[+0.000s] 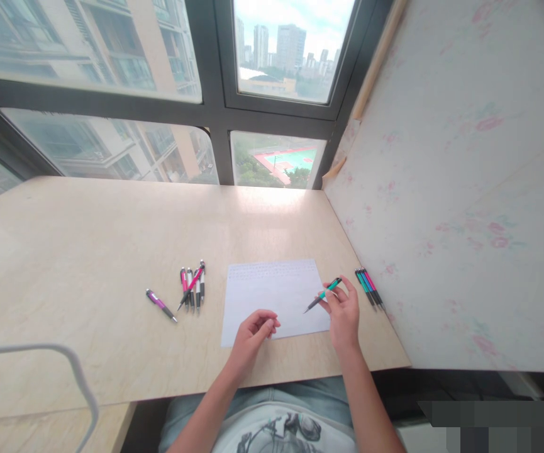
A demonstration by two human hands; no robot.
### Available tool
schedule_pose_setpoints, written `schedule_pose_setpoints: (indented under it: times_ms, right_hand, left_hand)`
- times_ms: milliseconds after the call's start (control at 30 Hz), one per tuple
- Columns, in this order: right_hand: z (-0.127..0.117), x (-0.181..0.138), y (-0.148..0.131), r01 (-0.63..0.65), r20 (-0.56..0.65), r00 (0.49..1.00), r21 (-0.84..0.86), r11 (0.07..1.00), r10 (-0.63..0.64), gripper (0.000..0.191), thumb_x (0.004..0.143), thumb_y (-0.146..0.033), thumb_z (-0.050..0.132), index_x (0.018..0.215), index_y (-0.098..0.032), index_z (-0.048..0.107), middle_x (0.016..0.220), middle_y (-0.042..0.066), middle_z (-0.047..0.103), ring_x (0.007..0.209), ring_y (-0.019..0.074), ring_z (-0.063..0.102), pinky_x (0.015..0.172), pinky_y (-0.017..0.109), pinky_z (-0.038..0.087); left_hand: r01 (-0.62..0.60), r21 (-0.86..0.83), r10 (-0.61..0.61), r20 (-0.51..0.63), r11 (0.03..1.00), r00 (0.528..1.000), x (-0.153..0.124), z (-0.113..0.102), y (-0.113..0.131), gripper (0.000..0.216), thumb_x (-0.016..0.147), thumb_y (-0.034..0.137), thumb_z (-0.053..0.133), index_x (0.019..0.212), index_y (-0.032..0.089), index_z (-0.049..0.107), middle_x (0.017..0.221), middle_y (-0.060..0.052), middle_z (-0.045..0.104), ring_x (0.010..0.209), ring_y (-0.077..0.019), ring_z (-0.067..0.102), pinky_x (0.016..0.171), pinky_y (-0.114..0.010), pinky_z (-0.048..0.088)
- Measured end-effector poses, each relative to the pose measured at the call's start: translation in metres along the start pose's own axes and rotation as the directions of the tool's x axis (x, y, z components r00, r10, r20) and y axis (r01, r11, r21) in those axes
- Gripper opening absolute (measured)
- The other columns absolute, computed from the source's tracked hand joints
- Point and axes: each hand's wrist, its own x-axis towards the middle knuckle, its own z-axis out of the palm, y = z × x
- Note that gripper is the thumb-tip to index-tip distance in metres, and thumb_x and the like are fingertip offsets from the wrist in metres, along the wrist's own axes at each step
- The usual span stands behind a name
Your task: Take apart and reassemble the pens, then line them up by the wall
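Observation:
My right hand point(343, 313) is closed around a green-and-black pen point(323, 294), its tip pointing left and down over the right part of a white sheet of paper point(272, 294). My left hand point(253, 333) rests on the sheet's lower edge with its fingers loosely curled and nothing in them. Left of the sheet lies a small heap of pink, white and black pens point(192, 287), and a single purple pen point(161, 304) lies apart further left. A few teal and pink pens point(368, 287) lie side by side just right of my right hand, against the wall.
The light wooden desk point(87, 251) runs under a large window point(205, 94). A pale floral-patterned wall point(460, 189) borders the desk on the right. A white curved chair or rail point(78, 371) shows at the lower left, near the desk's front edge.

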Motion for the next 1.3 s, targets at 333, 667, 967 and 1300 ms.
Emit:
schedule_pose_setpoints:
  times_ms: [333,667,967,1300]
  right_hand:
    - [-0.003,0.001,0.007,-0.003,-0.026,1.0,-0.035,0.999,0.002,0.069,0.076,-0.034,0.071,0.136,-0.028,0.038,0.103,0.005,0.064,0.082,0.0168,0.064,0.08,0.046,0.057]
    - [-0.005,0.002,0.007,-0.012,-0.051,0.999,-0.029,1.0,0.01,0.059,0.076,-0.032,0.071,0.128,-0.026,0.044,0.102,0.005,0.064,0.085,0.0164,0.064,0.08,0.042,0.056]
    - [-0.004,0.003,0.006,-0.039,-0.064,0.997,0.027,0.999,0.041,0.079,0.073,-0.03,0.075,0.14,-0.031,0.033,0.103,0.002,0.064,0.086,0.016,0.063,0.08,0.037,0.056]
    - [-0.005,0.025,-0.001,-0.289,0.131,0.957,0.362,0.886,0.259,0.034,0.069,-0.038,0.08,0.066,-0.02,0.051,0.06,-0.007,0.047,0.056,0.0068,0.05,0.05,0.017,0.046]
  left_hand:
    - [0.007,-0.034,-0.007,0.005,0.999,1.0,0.001,-0.002,-0.004,0.02,0.081,0.035,0.066,0.093,0.018,0.068,0.081,-0.005,0.069,0.07,-0.0163,0.056,0.066,-0.028,0.043]
    - [0.013,-0.024,-0.014,-0.009,1.0,1.0,0.001,0.0,-0.003,0.022,0.081,0.036,0.066,0.093,0.018,0.068,0.082,-0.007,0.069,0.07,-0.0168,0.057,0.066,-0.028,0.044]
    - [0.01,0.001,-0.01,0.001,1.0,1.0,0.002,-0.001,-0.005,0.022,0.082,0.036,0.065,0.094,0.017,0.067,0.084,-0.007,0.069,0.071,-0.0163,0.057,0.066,-0.028,0.044]
    - [0.021,0.056,-0.022,0.022,0.998,0.999,0.0,0.0,-0.002,0.022,0.084,0.036,0.062,0.094,0.018,0.066,0.083,-0.006,0.069,0.073,-0.0168,0.056,0.067,-0.027,0.044]
